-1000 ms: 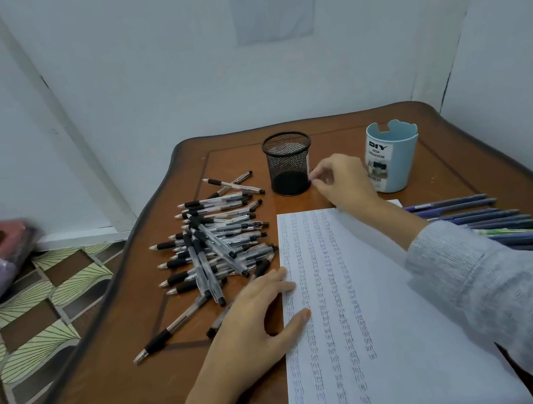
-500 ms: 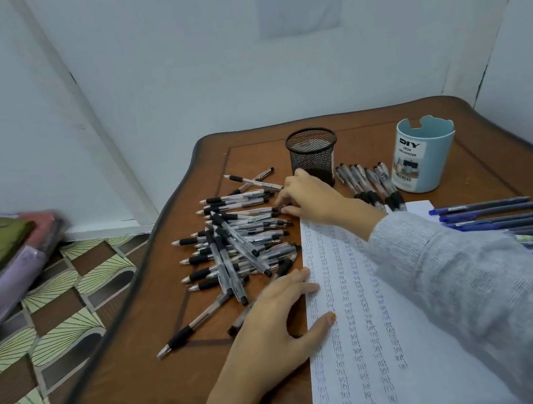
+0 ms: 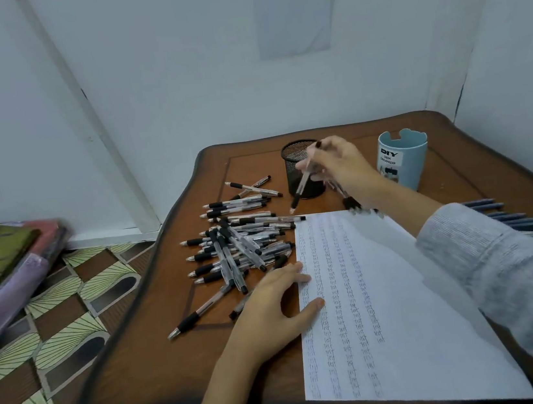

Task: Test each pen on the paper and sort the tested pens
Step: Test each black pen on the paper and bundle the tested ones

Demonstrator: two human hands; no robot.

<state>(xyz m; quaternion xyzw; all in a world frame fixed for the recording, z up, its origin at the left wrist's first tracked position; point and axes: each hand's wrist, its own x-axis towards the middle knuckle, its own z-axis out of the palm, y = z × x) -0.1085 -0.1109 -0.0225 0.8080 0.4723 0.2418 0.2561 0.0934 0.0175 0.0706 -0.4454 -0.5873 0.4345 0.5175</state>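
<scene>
My right hand (image 3: pixel 341 164) pinches a pen (image 3: pixel 303 180), tip down, near the table's (image 3: pixel 165 367) far edge, ready to try it. My left hand (image 3: pixel 272 306) lies flat on the paper's (image 3: pixel 390 304) left edge so it cannot slide.

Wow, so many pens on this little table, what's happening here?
A person is trying out pens. The right hand holds one pen tip-down in front of the mesh cup, near the top of the paper, which is covered in columns of test marks. The left hand rests on the paper's edge beside the pile of pens.
</scene>
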